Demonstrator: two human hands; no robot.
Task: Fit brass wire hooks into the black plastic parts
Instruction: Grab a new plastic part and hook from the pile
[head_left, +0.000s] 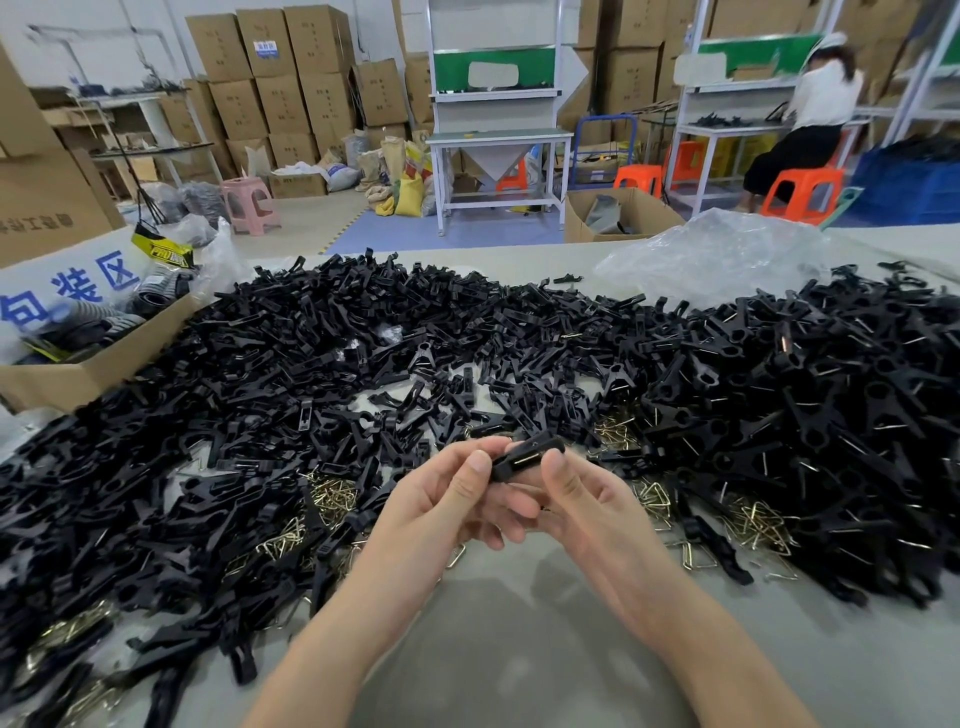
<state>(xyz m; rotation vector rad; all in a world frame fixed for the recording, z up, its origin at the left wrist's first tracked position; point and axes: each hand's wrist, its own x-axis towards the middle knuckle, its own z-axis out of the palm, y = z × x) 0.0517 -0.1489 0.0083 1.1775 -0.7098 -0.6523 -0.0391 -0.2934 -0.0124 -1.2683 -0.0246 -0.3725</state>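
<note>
A black plastic part (550, 447) is pinched in the grip of the left hand (447, 501) and the right hand (589, 501), above the surface (519, 649). A brass wire hook (522, 461) is seen along its side.

Grey table (519, 649) bears black plastic parts (311, 353), brass hooks (332, 493).

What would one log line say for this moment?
left hand + right hand: pinch black plastic part | brass wire hook: on part
</note>
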